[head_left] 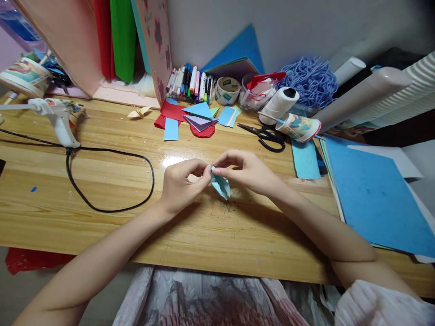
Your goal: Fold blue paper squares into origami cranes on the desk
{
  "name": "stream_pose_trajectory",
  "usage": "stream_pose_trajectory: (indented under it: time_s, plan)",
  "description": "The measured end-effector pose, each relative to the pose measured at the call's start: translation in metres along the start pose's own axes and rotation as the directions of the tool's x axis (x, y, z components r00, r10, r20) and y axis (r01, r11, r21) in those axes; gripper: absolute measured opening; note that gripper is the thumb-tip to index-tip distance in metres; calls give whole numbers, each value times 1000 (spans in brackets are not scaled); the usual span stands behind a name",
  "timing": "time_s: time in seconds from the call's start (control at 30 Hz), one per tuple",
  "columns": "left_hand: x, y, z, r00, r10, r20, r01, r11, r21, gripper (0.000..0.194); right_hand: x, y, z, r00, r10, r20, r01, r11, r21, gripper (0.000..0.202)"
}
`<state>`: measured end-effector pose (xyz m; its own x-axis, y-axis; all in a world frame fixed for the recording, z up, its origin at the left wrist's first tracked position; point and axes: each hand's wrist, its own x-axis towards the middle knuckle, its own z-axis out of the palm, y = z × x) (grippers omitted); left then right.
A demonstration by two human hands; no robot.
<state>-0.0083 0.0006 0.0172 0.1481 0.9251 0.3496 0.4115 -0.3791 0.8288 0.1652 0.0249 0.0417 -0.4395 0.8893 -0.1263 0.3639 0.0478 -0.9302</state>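
Between both hands, just above the wooden table, is a small piece of folded light-blue paper point(220, 184). Its pointed end hangs down toward me. My left hand point(185, 181) pinches the paper's upper end between thumb and forefinger. From the other side my right hand point(243, 170) grips the same end, its thumb and fingertips pressed together close to the left thumb. The fingertips cover the top of the fold. A folded cream paper crane point(138, 112) sits farther back on the left.
A white glue gun point(56, 120) with a looped black cord stands left. Behind my hands lie coloured paper pieces point(200, 118), markers point(190, 83) and black-handled scissors point(263, 135). A thread spool point(280, 104), a tipped paper cup point(299, 127) and blue sheets point(380, 199) are to the right.
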Motion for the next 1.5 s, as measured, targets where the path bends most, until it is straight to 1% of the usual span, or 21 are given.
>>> stream_pose_trajectory:
  time_s: [0.07,0.13,0.27,0.33,0.47,0.57,0.63,0.7,0.8,0.9,1.07,1.23,1.3,1.37,1.43,1.5]
  plan:
    - [-1,0,0,998,66,9,-66,997,31,13,3,2,-1,998,60,14,-60,997,48,29]
    - [-2,-1,0,995,102,10,-103,994,48,13,4,4,-2,997,78,4,-78,995,65,29]
    - [-3,-1,1,984,177,11,-177,980,88,10,3,4,-1,998,60,5,-60,995,76,24]
    - [-4,-1,2,983,184,22,-185,979,91,9,2,3,0,999,39,1,-39,998,46,22]
    - [-4,0,2,990,136,40,-138,987,80,10,1,4,2,1000,-2,-31,2,1000,1,23]
    - [-2,0,1,995,92,31,-94,994,63,11,3,6,0,999,14,-38,-12,999,41,25]
    - [0,-1,1,998,69,7,-69,997,44,12,5,7,-4,999,29,17,-30,997,74,26]
    - [1,-1,0,998,55,-12,-54,998,28,12,7,6,-10,994,35,103,-44,995,89,27]
    - [2,-1,0,999,41,-5,-41,999,15,12,9,6,-17,984,39,175,-55,995,87,26]
    - [1,-2,0,1000,19,21,-19,1000,-6,12,9,7,-18,979,58,197,-80,992,102,24]
    - [0,-1,3,995,-77,59,81,994,-77,14,8,9,-13,982,71,173,-90,990,104,22]
    - [2,-1,4,991,-121,60,127,985,-119,15,6,8,-5,998,26,62,-29,999,36,23]
    - [4,-2,3,992,-116,53,121,987,-104,14,7,8,-5,998,-8,66,9,1000,-14,24]
    - [5,-3,2,994,-102,25,104,991,-83,14,6,6,-10,995,-70,74,76,994,-79,23]
    - [5,-4,0,996,-89,-22,88,995,-54,13,4,1,-19,983,-175,49,181,970,-164,23]
    - [6,-5,-1,994,-92,-59,90,995,-32,13,1,-4,-30,958,-264,113,286,920,-270,23]
